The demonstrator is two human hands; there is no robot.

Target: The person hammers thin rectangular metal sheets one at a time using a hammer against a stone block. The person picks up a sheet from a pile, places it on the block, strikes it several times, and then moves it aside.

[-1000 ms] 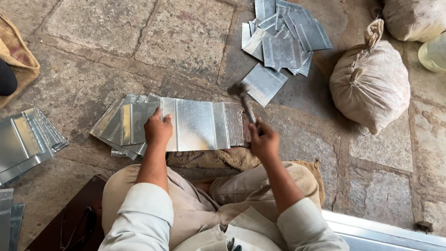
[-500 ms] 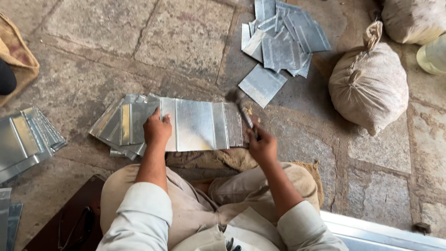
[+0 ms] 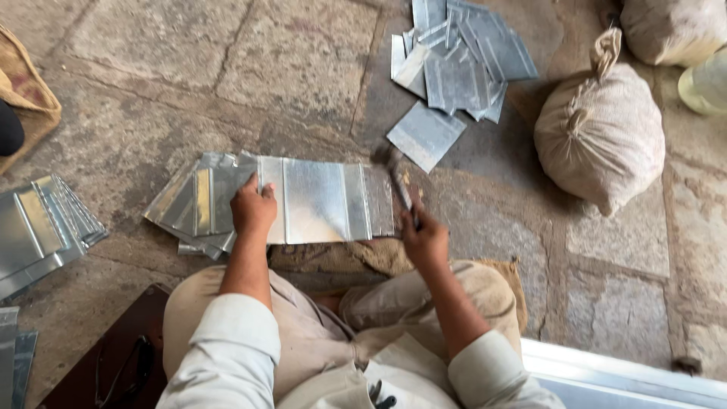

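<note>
Nearest the camera, the person sat cross-legged on the stone floor (image 3: 303,60) in pale beige trousers and a light long-sleeved shirt, with a dark brown flat board (image 3: 106,356) lying by the left knee. A piece of brown burlap sacking (image 3: 356,257) showed just beyond the knees.

The left hand (image 3: 252,208) lay palm down, fingers spread flat, pressing on the left part of a shiny ribbed rectangular galvanized metal sheet (image 3: 322,201). That sheet lay flat across the floor directly in front of the knees, its left end overlapping a loose fan of similar grey folded metal strips (image 3: 189,201).

The right hand (image 3: 425,238) had its fingers wrapped closed around the handle of a small dark-headed hammer (image 3: 399,182). The hammer's head was blurred and sat at the sheet's right edge; whether it touched the metal could not be told.

At the far left lay another stack of grey folded metal pieces (image 3: 38,227), and beyond it a tan woven sack corner (image 3: 26,95). Farther off, a scattered pile of flat grey metal offcuts (image 3: 462,64) rested on the stone, well apart from the sheet. To its right stood a tied off-white cloth sack (image 3: 602,132), with a second pale sack (image 3: 674,26) behind it.
</note>
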